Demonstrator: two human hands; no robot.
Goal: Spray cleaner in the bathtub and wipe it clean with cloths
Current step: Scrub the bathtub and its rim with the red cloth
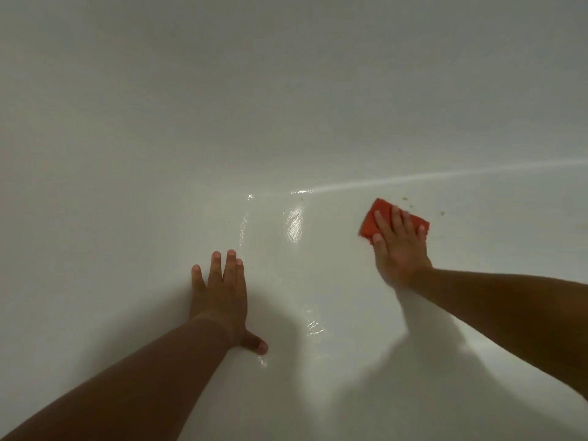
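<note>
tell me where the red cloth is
Head view, right of centre: the cloth lies flat on the tub floor under the fingers of the right hand, with small brown specks just beyond it.

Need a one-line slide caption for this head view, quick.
Right hand presses an orange cloth against the white bathtub near small yellowish specks; left hand rests flat on the wet surface.

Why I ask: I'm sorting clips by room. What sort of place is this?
Probably the inside of a bathtub, so a bathroom: a glossy white curved surface with wet streaks, and the right hand pressing a red cloth flat on it near small brownish specks.
</note>
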